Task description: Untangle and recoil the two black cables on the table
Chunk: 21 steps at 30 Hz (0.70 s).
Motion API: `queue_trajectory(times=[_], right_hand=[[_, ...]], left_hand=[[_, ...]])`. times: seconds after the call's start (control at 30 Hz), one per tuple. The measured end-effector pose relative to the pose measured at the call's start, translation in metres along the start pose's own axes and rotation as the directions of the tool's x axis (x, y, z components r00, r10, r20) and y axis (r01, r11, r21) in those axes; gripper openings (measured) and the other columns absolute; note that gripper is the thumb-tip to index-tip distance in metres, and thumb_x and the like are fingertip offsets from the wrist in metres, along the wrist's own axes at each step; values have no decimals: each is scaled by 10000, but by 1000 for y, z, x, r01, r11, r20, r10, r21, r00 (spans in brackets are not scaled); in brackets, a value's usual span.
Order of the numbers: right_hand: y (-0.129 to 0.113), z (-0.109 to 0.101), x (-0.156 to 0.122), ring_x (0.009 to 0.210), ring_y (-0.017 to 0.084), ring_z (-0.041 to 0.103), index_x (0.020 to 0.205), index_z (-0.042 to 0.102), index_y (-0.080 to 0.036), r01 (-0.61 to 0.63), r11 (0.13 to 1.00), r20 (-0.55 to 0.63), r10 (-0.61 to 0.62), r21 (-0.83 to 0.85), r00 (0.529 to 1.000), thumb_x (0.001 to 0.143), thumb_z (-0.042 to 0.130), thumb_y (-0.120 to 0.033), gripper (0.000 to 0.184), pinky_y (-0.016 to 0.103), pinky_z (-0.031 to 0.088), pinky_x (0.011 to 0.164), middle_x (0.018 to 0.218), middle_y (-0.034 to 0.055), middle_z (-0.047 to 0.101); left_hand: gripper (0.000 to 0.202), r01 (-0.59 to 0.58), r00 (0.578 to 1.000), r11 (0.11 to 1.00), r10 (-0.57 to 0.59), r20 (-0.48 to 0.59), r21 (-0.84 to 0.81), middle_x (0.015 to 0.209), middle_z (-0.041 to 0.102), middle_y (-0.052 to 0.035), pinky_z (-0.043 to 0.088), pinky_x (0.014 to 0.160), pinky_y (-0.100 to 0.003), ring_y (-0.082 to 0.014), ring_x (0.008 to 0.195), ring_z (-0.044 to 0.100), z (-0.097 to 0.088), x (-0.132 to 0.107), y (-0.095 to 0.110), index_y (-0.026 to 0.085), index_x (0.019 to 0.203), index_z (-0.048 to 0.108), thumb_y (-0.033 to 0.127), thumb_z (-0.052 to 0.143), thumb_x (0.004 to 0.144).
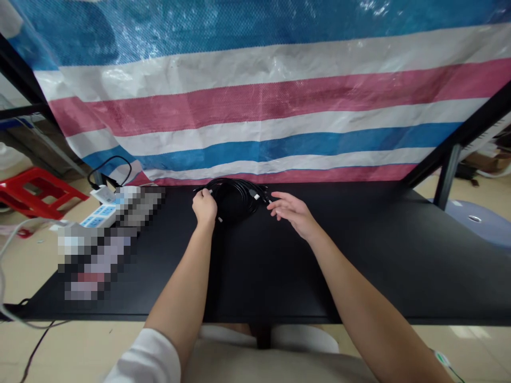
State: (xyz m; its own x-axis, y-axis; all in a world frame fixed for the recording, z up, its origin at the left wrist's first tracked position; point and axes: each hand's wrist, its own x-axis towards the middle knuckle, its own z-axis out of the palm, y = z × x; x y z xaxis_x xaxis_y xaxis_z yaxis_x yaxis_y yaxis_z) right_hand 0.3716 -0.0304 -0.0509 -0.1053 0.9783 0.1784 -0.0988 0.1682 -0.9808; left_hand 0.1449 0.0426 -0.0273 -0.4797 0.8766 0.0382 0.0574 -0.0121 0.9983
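A coil of black cables (235,199) with white plug tips lies at the far middle of the black table (359,266), close to the striped tarp. My left hand (205,206) is closed on the left side of the coil, gripping a strand. My right hand (291,211) hovers just right of the coil with fingers spread, holding nothing, its fingertips near the cable ends.
A white power strip (101,210) with a black cord sits at the table's left end beside a blurred-out patch. A red stool (38,189) stands on the floor at left. A striped tarp (259,106) hangs behind the table. A black frame post (447,175) rises at right.
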Motion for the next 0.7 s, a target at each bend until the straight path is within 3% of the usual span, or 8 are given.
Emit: queue_trajectory(times=[0.03,0.1,0.2,0.37,0.5,0.7], right_hand=[[1,-1,0,753,187,641,1131,616,-195,5,1000,-13,-5,-4,1000,662,728,-377,516,320,477,636,899,71,712],[1,-2,0,740,183,637,1139,609,-189,12,1000,-30,-12,-3,999,667,713,-380,520,312,464,628,876,66,711],[1,-1,0,728,180,632,1153,593,-179,-2,1000,10,2,-17,1000,669,701,-385,537,311,455,627,865,66,708],[-2,1,-2,757,180,626,1196,560,-182,-20,994,63,27,-110,998,711,659,-394,539,322,455,661,877,62,695],[1,2,-2,774,179,618,1209,538,-188,-23,965,52,38,-261,998,703,663,-396,562,328,459,688,866,44,681],[14,9,-1,829,197,608,1224,552,-207,83,772,96,-29,-630,995,734,641,-321,512,381,485,771,873,39,659]], left_hand=[[210,-42,996,992,51,-75,123,575,503,-15,455,629,-302,-219,703,597,1,-1,-2,215,596,492,217,563,793],[151,-14,977,947,81,-198,320,696,594,-65,454,825,-434,-296,954,607,5,-3,-3,224,638,536,213,559,787],[114,87,975,907,7,-220,413,910,650,-127,364,975,-564,-346,1116,564,11,-6,0,223,686,602,230,560,792],[246,188,977,840,-106,-186,509,1354,490,-200,367,1062,-436,-306,1319,431,20,-13,9,170,989,687,205,492,843],[398,95,995,845,-69,-68,526,1373,480,-221,388,1059,-338,-251,1302,460,22,-21,15,90,1204,595,101,453,833],[299,-8,1000,832,0,14,555,1194,627,-164,455,989,-362,-248,1126,603,19,-27,14,134,1083,629,107,499,815]])
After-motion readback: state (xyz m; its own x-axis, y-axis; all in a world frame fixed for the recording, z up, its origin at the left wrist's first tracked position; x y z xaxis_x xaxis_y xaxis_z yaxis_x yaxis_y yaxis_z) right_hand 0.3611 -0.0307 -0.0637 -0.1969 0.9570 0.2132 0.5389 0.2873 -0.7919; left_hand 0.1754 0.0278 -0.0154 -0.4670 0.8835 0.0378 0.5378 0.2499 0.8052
